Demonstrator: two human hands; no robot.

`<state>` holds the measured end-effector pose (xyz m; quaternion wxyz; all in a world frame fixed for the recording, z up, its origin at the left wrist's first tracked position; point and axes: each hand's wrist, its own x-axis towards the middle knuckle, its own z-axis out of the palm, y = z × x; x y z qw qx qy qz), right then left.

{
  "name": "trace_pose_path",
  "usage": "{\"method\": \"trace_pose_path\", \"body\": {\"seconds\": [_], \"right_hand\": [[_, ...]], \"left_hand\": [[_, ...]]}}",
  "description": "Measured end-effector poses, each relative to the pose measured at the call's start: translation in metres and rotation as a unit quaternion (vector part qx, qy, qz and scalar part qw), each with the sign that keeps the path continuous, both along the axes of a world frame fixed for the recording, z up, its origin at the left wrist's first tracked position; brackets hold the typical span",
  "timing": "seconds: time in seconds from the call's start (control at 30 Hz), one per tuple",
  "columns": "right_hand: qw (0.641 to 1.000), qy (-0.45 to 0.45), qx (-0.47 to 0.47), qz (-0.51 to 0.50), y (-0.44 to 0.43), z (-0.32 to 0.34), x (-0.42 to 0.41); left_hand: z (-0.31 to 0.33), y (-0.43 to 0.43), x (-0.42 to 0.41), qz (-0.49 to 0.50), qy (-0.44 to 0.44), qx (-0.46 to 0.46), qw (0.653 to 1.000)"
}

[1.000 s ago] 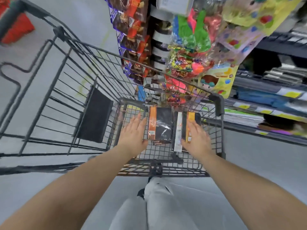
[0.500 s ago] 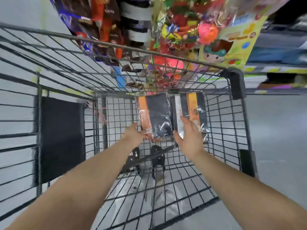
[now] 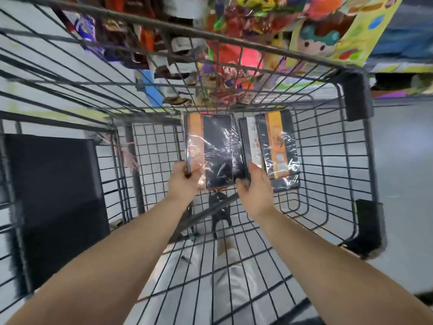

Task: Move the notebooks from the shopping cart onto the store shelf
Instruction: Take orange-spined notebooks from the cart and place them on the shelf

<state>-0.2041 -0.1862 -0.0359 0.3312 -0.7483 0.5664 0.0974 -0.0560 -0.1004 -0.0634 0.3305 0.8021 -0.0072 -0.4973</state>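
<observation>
The left hand (image 3: 185, 181) and right hand (image 3: 255, 192) pinch the notebook pack (image 3: 216, 148) at its near corners. Its slick wrap may slip from such shallow holds.

Bare left forearm (image 3: 131, 249) and right forearm (image 3: 311, 242), light grey trousers (image 3: 236, 285).

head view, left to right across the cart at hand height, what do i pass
black panel, left hand, left notebook pack, right hand, right notebook pack, black corner guard

Shrink-wrapped black-and-orange left notebook pack (image 3: 215, 151), right notebook pack (image 3: 278, 146) just beside it, both inside wire shopping cart (image 3: 356, 95).
</observation>
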Motion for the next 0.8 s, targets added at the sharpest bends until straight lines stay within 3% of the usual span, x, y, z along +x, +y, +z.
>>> {"method": "trace_pose_path", "body": {"seconds": [0.17, 0.27, 0.53, 0.67, 0.8], "right_hand": [[0.989, 0.067, 0.006, 0.129, 0.010, -0.017, 0.014], [0.979, 0.128, 0.031, 0.156, 0.013, -0.028, 0.030], [0.978, 0.167, 0.018, 0.122, 0.043, -0.040, 0.050], [0.967, 0.193, 0.026, 0.165, 0.051, -0.040, 0.054], [0.972, 0.160, 0.042, 0.166, 0.075, -0.038, 0.069]], "left_hand": [[0.033, 0.037, 0.030, 0.007, -0.088, -0.053, 0.995], [0.046, 0.057, 0.046, -0.003, -0.133, -0.050, 0.990], [0.047, 0.083, 0.053, 0.070, -0.129, -0.026, 0.989], [0.043, 0.090, 0.053, 0.103, -0.114, 0.000, 0.988], [0.038, 0.096, 0.057, 0.119, -0.111, 0.020, 0.986]]}}
